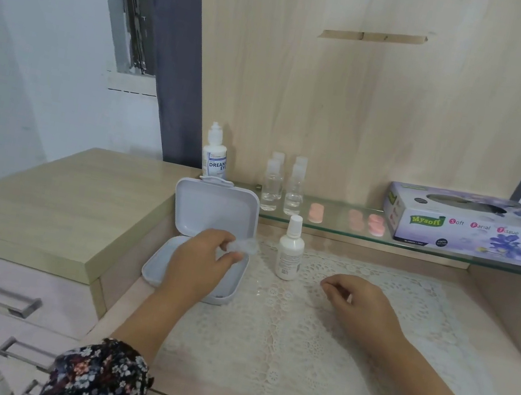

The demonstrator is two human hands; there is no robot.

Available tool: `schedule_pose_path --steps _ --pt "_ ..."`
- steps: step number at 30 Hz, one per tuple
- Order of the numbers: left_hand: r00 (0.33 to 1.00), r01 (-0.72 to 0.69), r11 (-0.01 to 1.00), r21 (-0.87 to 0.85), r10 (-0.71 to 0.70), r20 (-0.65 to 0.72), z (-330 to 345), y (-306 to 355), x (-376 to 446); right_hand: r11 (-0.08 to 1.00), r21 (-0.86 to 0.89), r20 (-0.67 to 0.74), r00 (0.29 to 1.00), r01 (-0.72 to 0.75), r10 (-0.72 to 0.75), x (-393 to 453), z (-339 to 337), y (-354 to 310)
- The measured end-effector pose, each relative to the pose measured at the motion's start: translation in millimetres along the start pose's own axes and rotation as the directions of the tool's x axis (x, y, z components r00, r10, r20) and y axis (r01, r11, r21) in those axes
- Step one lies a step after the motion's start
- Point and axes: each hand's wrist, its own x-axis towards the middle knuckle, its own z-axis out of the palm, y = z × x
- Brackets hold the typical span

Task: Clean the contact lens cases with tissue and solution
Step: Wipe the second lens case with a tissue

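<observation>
the left hand [203,257] pinches a small crumpled tissue [243,246] over the open white box [215,210] on the counter [480,326]; the right hand [355,301] rests on the lace mat [296,343], fingers loosely curled, seemingly holding nothing; the white solution bottle [290,249] stands between them; pink lens cases [376,225] lie on the glass shelf [333,227]

Desk top [27,191]: pale wood-grain laminate, matt; lace mat [352,318]: openwork cloth; open box [215,210]: smooth matt plastic; shelf [334,226]: clear glossy glass; tissue box [466,226]: printed card, slight sheen; drawer handles [3,298]: brushed metal.
</observation>
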Motion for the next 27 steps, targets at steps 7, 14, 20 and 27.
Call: schedule_pose_path --steps 7,14,20,27 --pt "0.968 0.135 0.925 -0.356 -0.048 0.245 54.2 61.9 -17.7 0.989 0.063 -0.125 0.982 -0.134 0.141 -3.3 -14.8 28.4" --pt "0.897 0.190 0.950 -0.249 -0.065 0.437 94.1 84.5 -21.1 0.970 0.153 -0.164 0.963 -0.187 0.212 -7.0 -14.2 37.4" --pt "0.881 0.084 0.987 -0.134 -0.010 0.474 104.6 83.5 -21.0 0.973 0.135 -0.141 0.968 -0.189 0.208 -5.8 -13.8 39.4" --pt "0.914 0.051 0.973 -0.227 0.046 0.403 102.6 81.7 -25.4 0.965 0.180 -0.147 0.965 -0.189 0.216 -7.2 -14.4 38.1"
